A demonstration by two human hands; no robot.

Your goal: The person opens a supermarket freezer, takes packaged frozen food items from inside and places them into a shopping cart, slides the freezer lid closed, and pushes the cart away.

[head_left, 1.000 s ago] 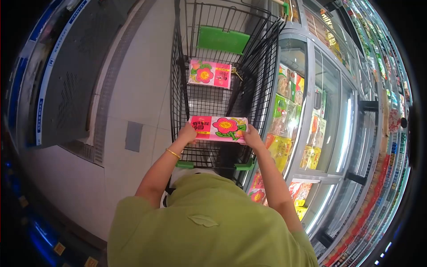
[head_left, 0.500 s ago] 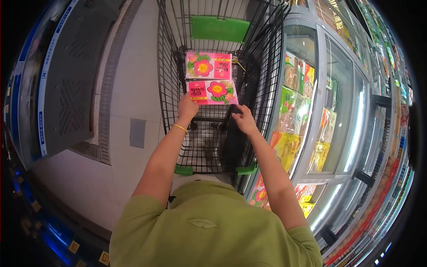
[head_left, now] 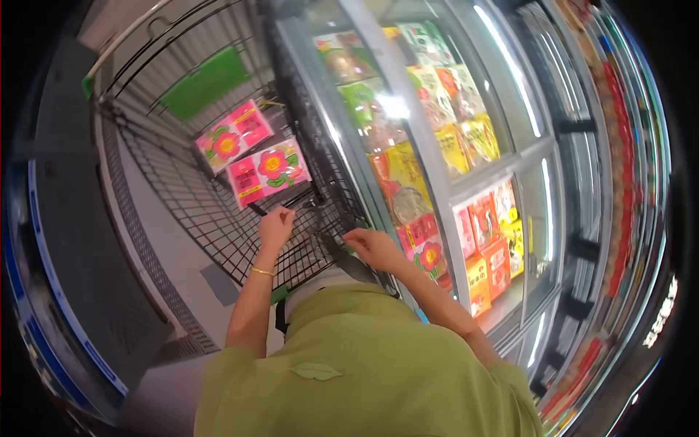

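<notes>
Two pink packages with flower pictures lie side by side in the shopping cart (head_left: 186, 207): the farther package (head_left: 234, 135) and the nearer package (head_left: 269, 173). My left hand (head_left: 276, 227) is over the cart just below the nearer package, apart from it, with its fingers loosely bent and nothing in them. To its right, my right hand (head_left: 373, 247) hovers by the cart's right side, near the freezer's edge. Its fingers are loosely curled and hold nothing that I can see.
A glass-doored freezer (head_left: 429, 156) stands close along the cart's right side. Inside it are yellow bags (head_left: 466, 146), red boxes (head_left: 496, 266) and a pink flower package (head_left: 426, 251). A dark grey unit (head_left: 73, 240) stands on the left. A green panel (head_left: 206, 84) hangs at the cart's far end.
My left hand has let go of the nearer pink package and drawn back toward me. My right hand has moved back toward the freezer side. The view has turned right, so the cart appears tilted.
</notes>
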